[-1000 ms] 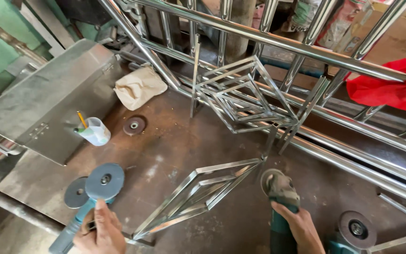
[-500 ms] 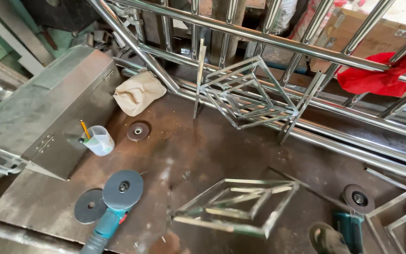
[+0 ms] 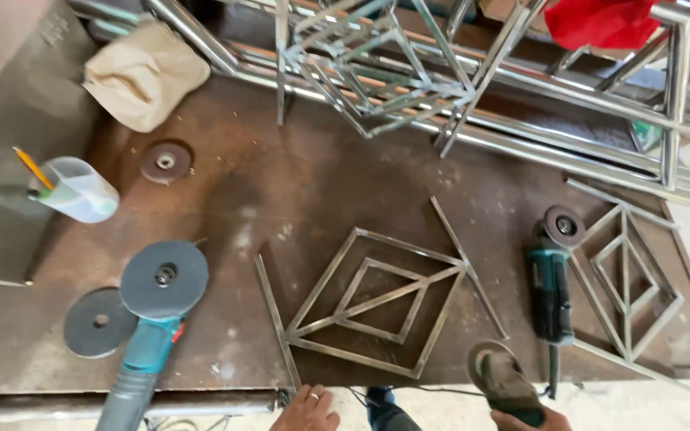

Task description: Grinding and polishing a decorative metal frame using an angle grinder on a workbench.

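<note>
A diamond-shaped steel frame [image 3: 377,303] lies flat on the rusty steel plate [image 3: 281,191]. My left hand [image 3: 309,409], with a ring on one finger, rests at the plate's near edge just below the frame's lower corner and holds nothing. At the bottom right, my right hand [image 3: 538,419] grips an angle grinder with a worn flap disc [image 3: 503,377], its disc over the plate's edge beside the frame. Only part of each hand shows.
A teal angle grinder [image 3: 551,279] lies right of the frame, beside a second diamond frame [image 3: 628,279]. At left lie a big-disc grinder [image 3: 157,307], loose discs [image 3: 97,322] [image 3: 165,162], a plastic cup with a pencil [image 3: 77,190] and a tan bag [image 3: 144,72]. Steel railing [image 3: 457,120] spans the back.
The diamond frame went from propped up to lying flat. My left hand let go of the big-disc grinder, which now lies on the plate. The view shifted closer and downward.
</note>
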